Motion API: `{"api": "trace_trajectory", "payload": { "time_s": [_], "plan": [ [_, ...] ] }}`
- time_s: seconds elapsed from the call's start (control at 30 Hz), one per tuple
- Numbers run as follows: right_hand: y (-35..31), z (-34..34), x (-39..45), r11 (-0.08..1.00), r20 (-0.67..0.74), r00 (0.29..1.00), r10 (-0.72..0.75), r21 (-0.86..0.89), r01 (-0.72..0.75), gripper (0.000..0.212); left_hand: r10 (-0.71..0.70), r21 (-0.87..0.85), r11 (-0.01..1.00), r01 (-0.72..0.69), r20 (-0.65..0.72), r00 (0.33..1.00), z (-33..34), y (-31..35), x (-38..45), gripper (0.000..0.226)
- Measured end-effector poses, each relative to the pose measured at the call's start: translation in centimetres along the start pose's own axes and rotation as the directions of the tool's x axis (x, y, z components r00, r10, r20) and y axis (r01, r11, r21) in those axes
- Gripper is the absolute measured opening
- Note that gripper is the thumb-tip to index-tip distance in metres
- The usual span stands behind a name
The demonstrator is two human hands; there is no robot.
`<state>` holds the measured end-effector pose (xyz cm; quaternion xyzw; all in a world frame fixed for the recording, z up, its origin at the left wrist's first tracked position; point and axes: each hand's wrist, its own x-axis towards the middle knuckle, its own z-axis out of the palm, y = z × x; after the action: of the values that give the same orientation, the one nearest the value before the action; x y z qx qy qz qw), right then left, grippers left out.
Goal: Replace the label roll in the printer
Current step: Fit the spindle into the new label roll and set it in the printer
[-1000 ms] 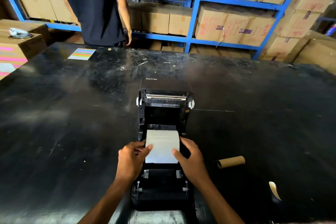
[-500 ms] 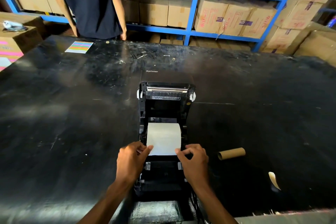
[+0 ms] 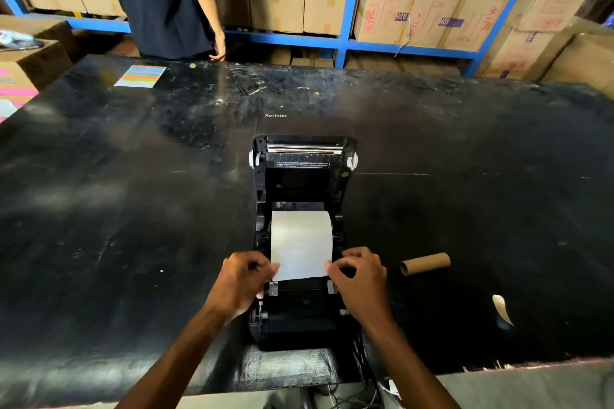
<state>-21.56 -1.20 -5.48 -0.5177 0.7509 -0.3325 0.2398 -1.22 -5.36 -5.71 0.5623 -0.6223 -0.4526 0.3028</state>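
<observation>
- Both hands on the loose end of the label paper: left hand (image 3: pixel 244 279) pinching the near-left corner, right hand (image 3: pixel 357 276) pinching the near-right corner, fingers curled shut on the sheet.
- Changed over the last second: hands drawn back toward the body, from flat alongside the paper to a fingertip pinch at its front edge; sheet now stretched further forward.
- Label roll (image 3: pixel 301 229) seated in the bay of the printer (image 3: pixel 304 242), between the side holders; white strip running down from it toward the front.
- Front edge of the strip lying just behind the two small grey guide tabs (image 3: pixel 273 288); not yet threaded between them, as far as visible.
- Lid (image 3: pixel 304 156) tilted open at the far side, print bar exposed.
- Old cardboard core (image 3: pixel 425 264) on the tabletop (image 3: pixel 133 209), well to the right of the printer; torn paper scrap (image 3: pixel 501 309) further right and nearer.
- Another person standing at the far edge of the tabletop, not involved.
- Judgement: old roll out, new one in; feeding stage under way. Left to do: pull strip straight past the guides and over the front roller, then shut the lid.
- Risk: uneven pull from one corner could skew the strip and jam the feed.
</observation>
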Motion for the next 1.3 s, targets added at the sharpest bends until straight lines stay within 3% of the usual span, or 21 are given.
{"api": "trace_trajectory", "payload": {
  "time_s": [0.33, 0.6, 0.8, 0.93, 1.07, 1.2, 1.3],
  "plan": [
    [0.3, 0.3, -0.1, 1.0, 0.018, 1.0, 0.007, -0.008, -0.006, 0.012, 0.084, 0.09, 0.993, -0.081, -0.033, 0.996, 0.3, -0.6, -0.3, 0.025],
    [0.5, 0.9, -0.3, 0.999, -0.008, 0.999, 0.042, -0.008, -0.042, 0.009, 0.155, 0.248, 0.96, -0.13, -0.082, 0.985, 0.6, -0.6, -0.3, 0.03],
    [0.6, 0.6, -0.7, 0.998, 0.025, 0.998, 0.056, 0.033, -0.057, 0.007, 0.134, 0.257, 0.96, -0.116, -0.056, 0.989, 0.5, -0.8, -0.1, 0.032],
    [0.5, -0.3, -0.5, 0.994, 0.136, 0.989, 0.06, 0.078, -0.071, 0.014, 0.066, 0.197, 0.978, -0.072, 0.036, 0.997, -0.4, -0.4, 0.0, 0.026],
    [0.9, -0.9, -0.5, 0.992, 0.223, 0.973, 0.055, 0.097, -0.079, 0.013, 0.101, 0.266, 0.955, -0.131, 0.124, 0.987, -0.8, -0.4, -0.2, 0.025],
    [0.5, -0.3, -0.4, 0.996, 0.133, 0.989, 0.063, 0.05, -0.071, 0.008, 0.105, 0.345, 0.931, -0.122, 0.067, 0.992, -0.3, -0.7, 0.1, 0.028],
    [0.3, -0.3, -0.5, 0.994, 0.146, 0.985, 0.087, 0.049, -0.095, 0.01, 0.07, 0.362, 0.929, -0.078, 0.034, 0.997, -0.2, -0.5, 0.3, 0.027]
  ]
}}
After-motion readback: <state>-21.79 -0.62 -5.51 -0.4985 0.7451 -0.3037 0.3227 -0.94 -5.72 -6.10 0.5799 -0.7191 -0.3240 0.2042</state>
